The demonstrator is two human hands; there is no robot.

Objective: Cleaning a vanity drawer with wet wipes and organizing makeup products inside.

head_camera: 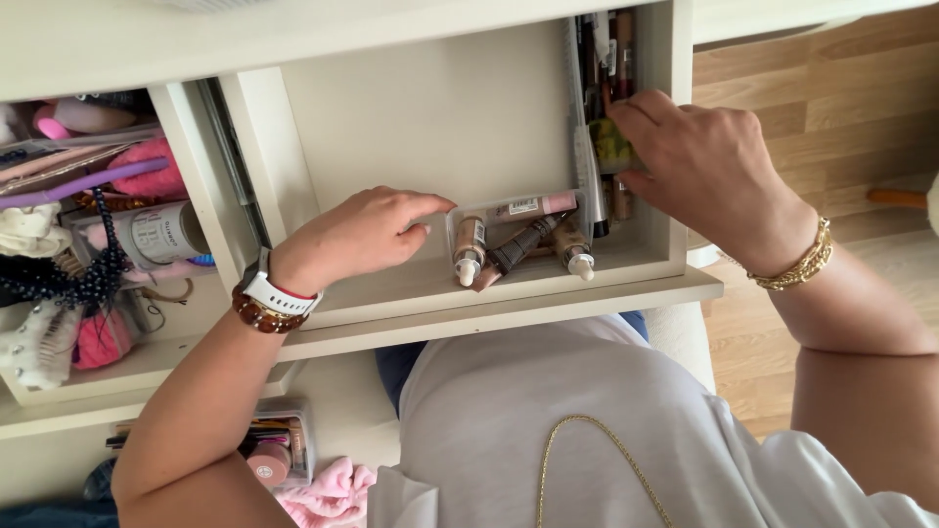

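A white drawer is pulled out in front of me. My left hand rests on the drawer floor, its fingertips touching the edge of a clear tray holding several tubes of makeup. My right hand reaches into a narrow clear organiser at the drawer's right side, packed with pencils and brushes. Its fingers close around a small green-yellow item there. The left wrist wears a white watch and a brown bead bracelet. A gold chain bracelet circles the right wrist.
Another open drawer at left is crammed with hair accessories, pink sponges and a white spray can. Below, a clear box of cosmetics and a pink cloth lie near my lap. Wooden floor lies to the right.
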